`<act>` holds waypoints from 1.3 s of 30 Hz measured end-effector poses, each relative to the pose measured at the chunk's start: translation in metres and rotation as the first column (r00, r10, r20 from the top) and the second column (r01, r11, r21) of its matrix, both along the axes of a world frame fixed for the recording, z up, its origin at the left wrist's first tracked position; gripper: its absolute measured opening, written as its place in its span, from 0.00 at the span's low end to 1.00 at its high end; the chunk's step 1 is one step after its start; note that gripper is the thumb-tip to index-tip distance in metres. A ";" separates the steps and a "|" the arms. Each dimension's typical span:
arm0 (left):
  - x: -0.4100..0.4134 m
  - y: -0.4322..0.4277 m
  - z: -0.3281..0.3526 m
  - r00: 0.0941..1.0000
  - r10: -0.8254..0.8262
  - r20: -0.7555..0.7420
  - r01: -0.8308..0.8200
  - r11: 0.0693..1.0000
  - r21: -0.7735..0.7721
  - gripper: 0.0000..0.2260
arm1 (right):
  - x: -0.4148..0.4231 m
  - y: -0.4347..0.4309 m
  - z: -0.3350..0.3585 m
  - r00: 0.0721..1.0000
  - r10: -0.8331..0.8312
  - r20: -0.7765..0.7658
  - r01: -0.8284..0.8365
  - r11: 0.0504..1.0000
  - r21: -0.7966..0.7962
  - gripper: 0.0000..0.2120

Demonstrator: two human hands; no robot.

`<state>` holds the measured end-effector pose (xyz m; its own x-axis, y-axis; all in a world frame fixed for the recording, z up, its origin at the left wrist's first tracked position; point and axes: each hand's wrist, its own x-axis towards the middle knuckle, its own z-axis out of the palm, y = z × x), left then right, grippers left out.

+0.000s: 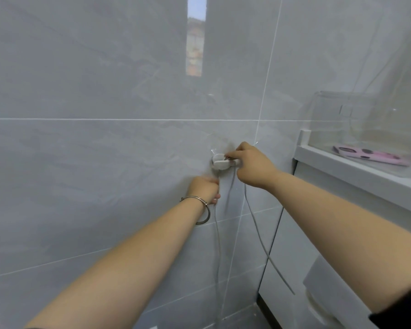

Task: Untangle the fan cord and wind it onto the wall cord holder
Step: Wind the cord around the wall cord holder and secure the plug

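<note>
Nearest you, a dark sleeve (401,309) edge at 4 o'clock of the view; both your bare forearms run up and in toward the middle; thin metal bracelet (199,203) on the left wrist. The fan cord (217,245) hangs in two grey strands down the wall (93,91): one drops straight from your left hand toward 6 o'clock, the other leaves under your right hand and sags off toward 5 o'clock, across the front of the white cabinet (282,257). The hands are apart but close, one on each side of the cord holder (220,161). Left hand (205,188) sits at 7 o'clock of the holder, just below it, fingers curled round the left strand; it's motion-blurred, so I can't tell how firm the grip is. Right hand (249,166) is at 3 o'clock of the holder, fingertips pinched on the cord right at the white fitting and touching it. The holder is a small white piece stuck on the grey tile, just left of a vertical grout line and below a horizontal one; I can't tell how many turns are on it, your fingers cover that. Further out at 3 o'clock, a white ledge (342,167) tops the cabinet; a flat pink item (370,156) with dark spots lies on it, under a clear container (365,115). At 12 o'clock, a narrow bright reflection (196,36) on the tile.
</note>
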<state>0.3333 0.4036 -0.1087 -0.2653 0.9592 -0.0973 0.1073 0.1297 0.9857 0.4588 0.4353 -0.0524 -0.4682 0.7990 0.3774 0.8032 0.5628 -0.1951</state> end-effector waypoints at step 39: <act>0.016 -0.003 0.014 0.859 -0.305 0.411 0.292 0.952 0.095 0.21 | 0.036 0.040 0.003 0.836 -0.539 -0.099 0.528 0.841 -0.121 0.11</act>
